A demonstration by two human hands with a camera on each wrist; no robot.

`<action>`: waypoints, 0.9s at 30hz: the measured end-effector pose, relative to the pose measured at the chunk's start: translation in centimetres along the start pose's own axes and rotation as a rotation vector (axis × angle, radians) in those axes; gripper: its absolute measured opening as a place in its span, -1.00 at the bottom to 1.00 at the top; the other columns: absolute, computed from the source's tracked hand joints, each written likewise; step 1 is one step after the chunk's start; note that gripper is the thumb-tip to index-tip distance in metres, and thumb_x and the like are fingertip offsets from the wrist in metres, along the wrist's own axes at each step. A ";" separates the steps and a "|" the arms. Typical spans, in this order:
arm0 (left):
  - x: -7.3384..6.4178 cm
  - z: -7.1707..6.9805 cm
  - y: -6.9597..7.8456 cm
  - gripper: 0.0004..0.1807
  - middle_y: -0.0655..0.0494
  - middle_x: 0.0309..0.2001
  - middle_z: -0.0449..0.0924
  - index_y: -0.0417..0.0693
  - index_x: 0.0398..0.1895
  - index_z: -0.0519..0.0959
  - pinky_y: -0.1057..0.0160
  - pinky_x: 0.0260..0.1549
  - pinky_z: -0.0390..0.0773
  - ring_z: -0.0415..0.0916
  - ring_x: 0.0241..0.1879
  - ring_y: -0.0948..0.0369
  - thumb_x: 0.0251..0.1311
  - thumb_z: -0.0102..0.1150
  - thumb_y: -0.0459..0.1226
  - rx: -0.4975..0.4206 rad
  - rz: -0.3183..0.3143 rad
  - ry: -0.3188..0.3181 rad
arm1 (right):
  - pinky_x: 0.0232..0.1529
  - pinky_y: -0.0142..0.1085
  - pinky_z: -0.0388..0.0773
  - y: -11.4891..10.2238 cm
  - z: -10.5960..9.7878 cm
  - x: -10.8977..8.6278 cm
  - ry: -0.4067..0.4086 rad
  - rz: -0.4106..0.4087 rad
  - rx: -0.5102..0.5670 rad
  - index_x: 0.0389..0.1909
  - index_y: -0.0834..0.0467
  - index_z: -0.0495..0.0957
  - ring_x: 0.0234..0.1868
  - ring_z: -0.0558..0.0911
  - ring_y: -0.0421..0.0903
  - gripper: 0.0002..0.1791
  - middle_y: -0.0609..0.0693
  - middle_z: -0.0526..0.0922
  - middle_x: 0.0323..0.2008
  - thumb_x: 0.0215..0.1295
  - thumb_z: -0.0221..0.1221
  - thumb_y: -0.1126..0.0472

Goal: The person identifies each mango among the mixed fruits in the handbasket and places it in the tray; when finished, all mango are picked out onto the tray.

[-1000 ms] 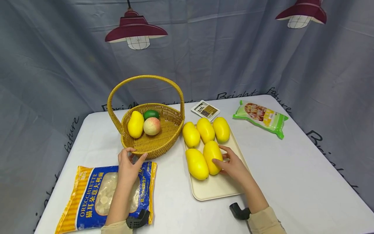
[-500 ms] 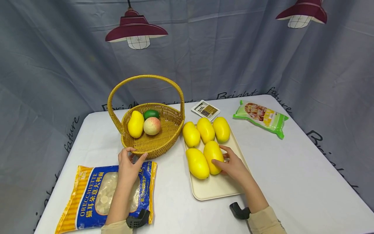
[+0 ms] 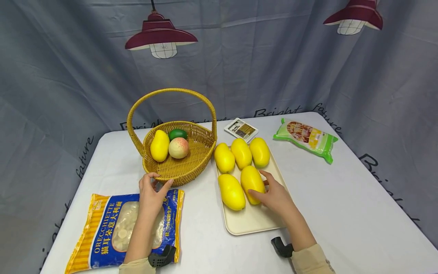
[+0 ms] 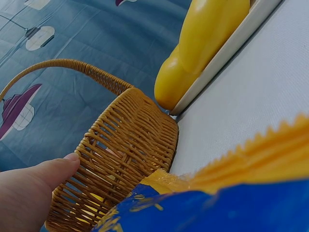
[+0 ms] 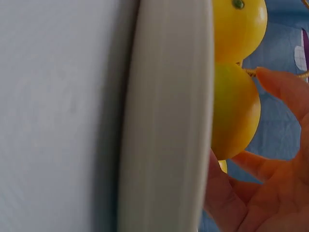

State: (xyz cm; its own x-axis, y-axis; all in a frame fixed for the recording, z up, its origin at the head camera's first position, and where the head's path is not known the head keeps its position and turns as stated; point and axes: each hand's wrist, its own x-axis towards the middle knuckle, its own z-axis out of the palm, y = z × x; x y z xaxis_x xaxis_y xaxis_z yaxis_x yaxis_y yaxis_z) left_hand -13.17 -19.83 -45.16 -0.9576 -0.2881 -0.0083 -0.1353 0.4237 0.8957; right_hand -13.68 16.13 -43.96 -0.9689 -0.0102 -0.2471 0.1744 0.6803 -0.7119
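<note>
In the head view my right hand [image 3: 275, 196] grips a yellow mango [image 3: 253, 184], thumb on its near side and fingers round its right side. The right wrist view shows this mango [image 5: 235, 113] between thumb and fingers, just above the rim of a cream tray [image 3: 246, 227]. Several other mangoes [image 3: 231, 192] lie on that tray. My left hand [image 3: 150, 194] holds the front rim of a wicker basket [image 3: 191, 173], its thumb against the outer weave in the left wrist view. Inside the basket are a mango [image 3: 159, 146], a peach [image 3: 178, 147] and a smooth green fruit [image 3: 177, 134].
A blue and yellow bag of orecchiette pasta [image 3: 102, 228] lies under my left forearm. Behind the tray sits a small flat white packet [image 3: 241, 129]. A green-edged food bag [image 3: 306, 139] is at the back right. A grey curtain [image 3: 239, 68] hangs behind the table.
The mango in my right hand has shifted slightly right, widening the gap to the mango on its left. My left hand and the basket stay in place.
</note>
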 end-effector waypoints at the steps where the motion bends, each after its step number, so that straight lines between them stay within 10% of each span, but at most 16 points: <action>1: 0.0 0.0 0.0 -0.43 -0.19 0.34 -0.02 -0.08 0.09 0.22 -0.08 0.12 0.45 0.29 0.22 -0.22 0.21 0.27 -0.04 0.000 -0.002 -0.003 | -0.31 -0.22 0.59 0.0 -0.1 0.0 0.004 -0.004 -0.011 0.44 0.07 0.09 -0.28 0.58 -0.01 -0.03 0.24 0.46 0.12 0.11 0.32 -0.21; 17: -0.1 -0.2 0.1 -0.38 -0.19 0.36 -0.04 -0.09 0.12 0.20 -0.09 0.13 0.44 0.25 0.25 -0.22 0.21 0.25 0.03 -0.007 -0.019 -0.018 | -0.10 0.05 0.56 -0.7 -1.5 -0.9 0.097 -0.078 -0.161 0.45 0.13 0.10 0.02 0.55 0.20 -0.02 0.26 0.45 0.18 0.13 0.28 -0.25; 27: 0.0 -0.1 0.1 -0.41 -0.19 0.35 -0.02 -0.08 0.10 0.21 -0.07 0.14 0.43 0.27 0.23 -0.21 0.21 0.27 -0.02 -0.006 -0.009 -0.012 | -0.09 -0.04 0.58 -5.8 -3.6 -0.2 0.147 -0.196 -0.073 0.45 -0.01 0.14 -0.01 0.56 0.12 -0.06 0.16 0.47 0.18 0.13 0.26 -0.29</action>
State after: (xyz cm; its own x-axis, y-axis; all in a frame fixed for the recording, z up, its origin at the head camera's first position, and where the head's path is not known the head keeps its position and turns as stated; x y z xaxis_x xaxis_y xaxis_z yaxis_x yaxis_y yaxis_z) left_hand -13.12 -19.89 -45.04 -0.9592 -0.2818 -0.0216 -0.1424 0.4160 0.8981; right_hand -15.16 14.82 -37.46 -0.9990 -0.0447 -0.0070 -0.0277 0.7269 -0.6862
